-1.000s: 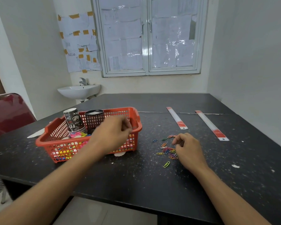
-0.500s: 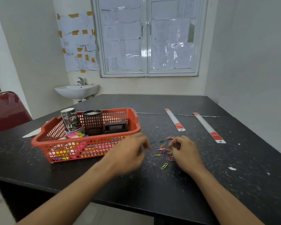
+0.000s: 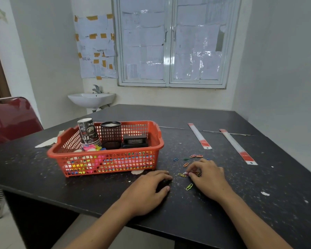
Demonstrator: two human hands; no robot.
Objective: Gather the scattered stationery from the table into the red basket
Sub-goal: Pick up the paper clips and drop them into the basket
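Black speckled counter (image 3: 97,186) is strewn with coloured paper clips (image 3: 185,164), just right of the red basket (image 3: 104,155). Some are pinched under the curled fingers of the right hand (image 3: 207,178). The left hand (image 3: 147,193), over the basket a second ago, has been brought back beside them, fingers relaxed and empty. One load is judged delivered; clips and two rulers (image 3: 199,136) remain.

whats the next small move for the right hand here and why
Probably the right hand should pinch up some of the small coloured wire paper clips and carry them to the red plastic mesh basket. Its fingers curl over the pile, several clips lie loose on the black table, and the basket sits just to the left.
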